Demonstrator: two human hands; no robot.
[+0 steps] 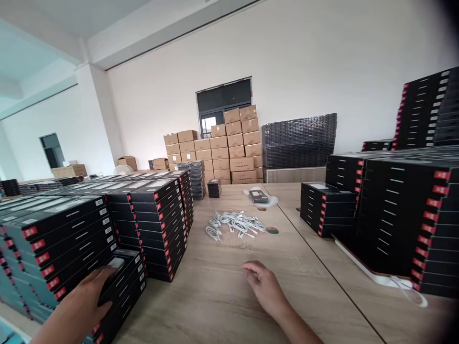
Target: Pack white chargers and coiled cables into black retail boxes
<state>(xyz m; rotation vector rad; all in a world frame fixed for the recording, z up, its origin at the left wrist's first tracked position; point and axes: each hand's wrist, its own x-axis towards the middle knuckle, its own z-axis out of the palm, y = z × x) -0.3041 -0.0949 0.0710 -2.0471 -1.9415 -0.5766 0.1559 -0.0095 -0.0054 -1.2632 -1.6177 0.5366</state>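
My left hand (pixel 89 294) rests on top of a short stack of flat black boxes (pixel 124 282) at the near left, its fingers curled over the top box's near end. My right hand (pixel 263 284) hovers just above the wooden table (pixel 222 296) with loosely bent fingers and nothing in it. A pile of coiled white cables (pixel 234 223) lies further back on the table, well beyond my right hand.
Tall stacks of black boxes with red labels stand left (pixel 154 220) and right (pixel 405 210). A white strip with a cable (pixel 376 274) lies by the right stacks. A bagged dark item (pixel 258 196), cardboard cartons (pixel 229 148) and black trays (pixel 299 141) stand at the back.
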